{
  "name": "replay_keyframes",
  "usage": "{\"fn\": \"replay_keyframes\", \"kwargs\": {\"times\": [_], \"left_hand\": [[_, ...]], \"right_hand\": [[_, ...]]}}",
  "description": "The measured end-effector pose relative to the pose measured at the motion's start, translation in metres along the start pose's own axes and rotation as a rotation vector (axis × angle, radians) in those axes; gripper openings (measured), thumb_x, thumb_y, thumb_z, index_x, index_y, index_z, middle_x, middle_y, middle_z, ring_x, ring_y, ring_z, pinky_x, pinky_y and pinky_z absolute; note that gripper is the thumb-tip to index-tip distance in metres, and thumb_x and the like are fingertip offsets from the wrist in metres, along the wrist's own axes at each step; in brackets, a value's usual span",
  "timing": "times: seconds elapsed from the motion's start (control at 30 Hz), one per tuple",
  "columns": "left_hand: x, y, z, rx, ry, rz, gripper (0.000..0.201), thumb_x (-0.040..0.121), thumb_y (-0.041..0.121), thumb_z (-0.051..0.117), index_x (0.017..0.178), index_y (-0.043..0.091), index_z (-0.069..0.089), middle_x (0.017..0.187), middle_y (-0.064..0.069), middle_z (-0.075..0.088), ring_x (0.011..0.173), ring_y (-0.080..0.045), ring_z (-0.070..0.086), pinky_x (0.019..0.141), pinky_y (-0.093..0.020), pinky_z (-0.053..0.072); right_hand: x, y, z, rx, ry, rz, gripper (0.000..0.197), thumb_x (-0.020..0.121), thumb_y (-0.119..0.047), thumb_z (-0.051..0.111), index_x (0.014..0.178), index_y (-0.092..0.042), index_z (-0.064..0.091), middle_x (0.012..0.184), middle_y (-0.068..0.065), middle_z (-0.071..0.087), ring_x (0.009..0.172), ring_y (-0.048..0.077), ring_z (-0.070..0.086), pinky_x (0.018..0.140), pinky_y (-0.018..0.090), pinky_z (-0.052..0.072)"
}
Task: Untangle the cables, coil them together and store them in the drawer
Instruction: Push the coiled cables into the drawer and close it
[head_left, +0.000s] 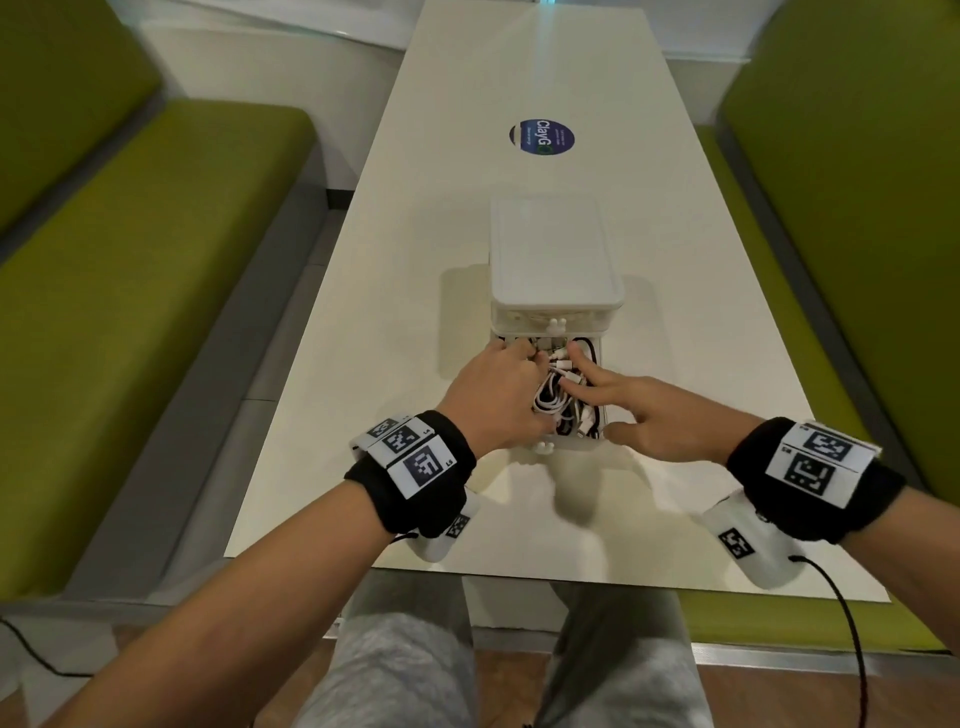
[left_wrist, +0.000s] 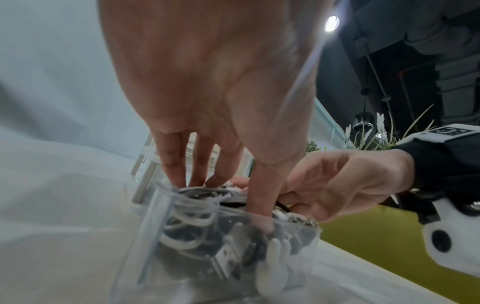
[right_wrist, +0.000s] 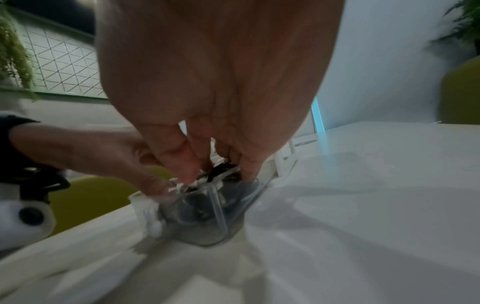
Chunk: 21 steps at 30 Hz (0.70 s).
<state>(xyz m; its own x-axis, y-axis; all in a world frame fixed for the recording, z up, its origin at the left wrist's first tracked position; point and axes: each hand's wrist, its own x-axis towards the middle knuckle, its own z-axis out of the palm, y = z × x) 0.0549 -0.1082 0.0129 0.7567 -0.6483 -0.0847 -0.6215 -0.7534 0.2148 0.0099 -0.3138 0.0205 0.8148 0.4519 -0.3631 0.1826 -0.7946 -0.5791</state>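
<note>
A clear drawer (head_left: 603, 358) is pulled out of the white drawer unit (head_left: 553, 249) toward me. A bundle of white and black cables (head_left: 551, 397) fills it. My left hand (head_left: 498, 389) reaches into the drawer's left side, its fingers (left_wrist: 171, 164) pointing down onto the white coils (left_wrist: 189, 216). My right hand (head_left: 628, 410) lies over the right side with straight fingers pressing on the cables and its thumb outside the drawer wall. In the right wrist view the right hand's fingers (right_wrist: 179, 156) push a black cable (right_wrist: 218, 170) down into the drawer (right_wrist: 207, 216).
The unit stands mid-table on a long white table (head_left: 415, 234) with a round blue sticker (head_left: 542, 137) farther back. Green benches (head_left: 130, 312) run along both sides. The drawer front carries a small white knob (left_wrist: 275, 267).
</note>
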Motion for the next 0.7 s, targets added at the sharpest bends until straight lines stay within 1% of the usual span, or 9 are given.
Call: {"fn": "replay_keyframes", "kwargs": {"times": [0.1,0.17,0.23,0.33,0.43,0.5,0.57,0.63,0.7], "left_hand": [[-0.001,-0.001,0.0,0.03,-0.01,0.018,0.067,0.085,0.045,0.063,0.139,0.008,0.046,0.134,-0.008,0.049,0.122,-0.028,0.044,0.102,-0.03,0.032],[-0.002,0.0,0.0,0.062,-0.012,0.036,0.068,0.087,0.046,0.062,0.141,0.008,0.044,0.135,-0.007,0.049,0.123,-0.027,0.043,0.103,-0.029,0.029],[-0.001,-0.001,0.0,0.085,-0.002,0.056,0.067,0.088,0.047,0.061,0.14,0.007,0.044,0.135,-0.007,0.049,0.123,-0.026,0.044,0.103,-0.026,0.026],[-0.002,-0.004,0.004,0.058,0.006,0.067,0.069,0.084,0.048,0.067,0.137,0.008,0.047,0.133,-0.006,0.05,0.121,-0.026,0.045,0.101,-0.029,0.032],[-0.006,-0.005,0.005,0.029,0.006,0.069,0.068,0.087,0.041,0.066,0.139,0.005,0.044,0.14,-0.014,0.042,0.123,-0.033,0.043,0.104,-0.036,0.036],[-0.01,0.0,0.004,0.079,-0.019,0.117,0.053,0.098,0.038,0.041,0.134,0.001,0.051,0.139,-0.024,0.044,0.124,-0.04,0.043,0.104,-0.045,0.036],[-0.011,0.004,0.007,0.21,-0.127,0.177,0.07,0.099,0.04,0.008,0.128,-0.002,0.056,0.135,-0.033,0.048,0.126,-0.046,0.043,0.105,-0.052,0.036],[-0.01,0.003,0.016,0.3,-0.12,0.155,0.089,0.094,0.052,-0.005,0.14,-0.009,0.039,0.142,-0.033,0.04,0.132,-0.044,0.037,0.111,-0.05,0.03],[-0.009,0.002,0.02,0.296,-0.107,0.11,0.099,0.087,0.062,-0.009,0.147,-0.01,0.023,0.15,-0.029,0.031,0.138,-0.038,0.03,0.115,-0.044,0.025]], "right_hand": [[0.002,0.006,0.003,-0.066,0.122,-0.056,0.054,0.097,-0.013,0.058,0.145,-0.03,0.041,0.158,-0.017,0.002,0.144,0.005,0.021,0.114,0.019,0.024],[0.001,0.009,0.009,-0.114,0.231,-0.085,0.049,0.095,-0.021,0.062,0.14,-0.032,0.049,0.158,-0.019,0.011,0.138,0.01,0.039,0.109,0.024,0.036],[0.002,0.007,0.015,-0.173,0.321,-0.099,0.044,0.093,-0.028,0.064,0.136,-0.033,0.055,0.156,-0.02,0.017,0.128,0.017,0.053,0.1,0.035,0.047],[0.004,0.003,0.032,-0.208,0.49,-0.122,0.038,0.09,-0.024,0.068,0.128,-0.027,0.064,0.154,-0.013,0.029,0.124,0.019,0.057,0.092,0.038,0.053],[0.005,0.005,0.046,-0.166,0.599,-0.148,0.037,0.09,-0.019,0.068,0.126,-0.023,0.065,0.152,-0.009,0.036,0.128,0.017,0.054,0.094,0.036,0.053],[0.006,0.007,0.048,-0.179,0.623,-0.166,0.032,0.092,-0.023,0.064,0.125,-0.021,0.066,0.149,-0.004,0.043,0.13,0.02,0.052,0.097,0.039,0.051],[0.007,0.009,0.048,-0.328,0.628,-0.201,0.036,0.096,-0.033,0.051,0.123,-0.017,0.067,0.142,0.006,0.053,0.131,0.028,0.05,0.103,0.047,0.045],[0.008,0.011,0.05,-0.517,0.604,-0.223,0.043,0.097,-0.034,0.04,0.123,-0.013,0.066,0.136,0.011,0.059,0.131,0.033,0.05,0.106,0.046,0.038],[0.007,0.012,0.048,-0.623,0.566,-0.215,0.039,0.099,-0.029,0.043,0.13,-0.011,0.06,0.139,0.014,0.056,0.132,0.033,0.049,0.109,0.043,0.037]]}}
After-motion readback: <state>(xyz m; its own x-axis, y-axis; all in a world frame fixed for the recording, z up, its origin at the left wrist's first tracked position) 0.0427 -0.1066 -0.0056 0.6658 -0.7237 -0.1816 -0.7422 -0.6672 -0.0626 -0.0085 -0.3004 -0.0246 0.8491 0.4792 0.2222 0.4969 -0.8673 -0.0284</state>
